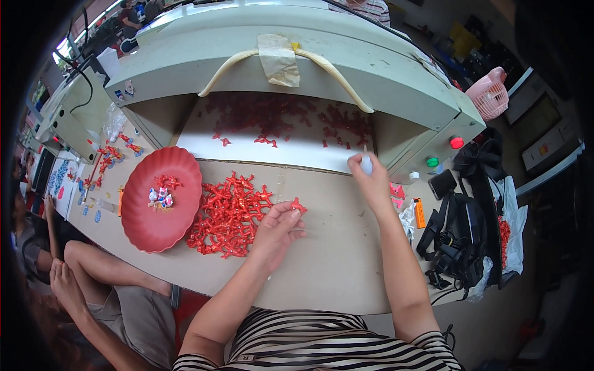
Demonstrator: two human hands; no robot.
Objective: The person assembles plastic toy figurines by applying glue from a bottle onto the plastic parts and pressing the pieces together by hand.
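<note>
Pinching a small red figure (298, 206) between thumb and fingertips of the left hand (276, 230) — holding it beyond the palm, to the right of the red pile (224, 217). Gripping a whitish pen-like tool (367, 164) in the curled right hand (372, 180) — hovering by the machine (396, 93), well apart from the figure.

Red figurines (229, 216), dull red bowl (145, 210), greyish machine (396, 93), black-striped shirt (309, 340), pink basket (489, 99)

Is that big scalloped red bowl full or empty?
Neither: the red bowl is mostly bare, with only a small cluster of pieces inside.
</note>
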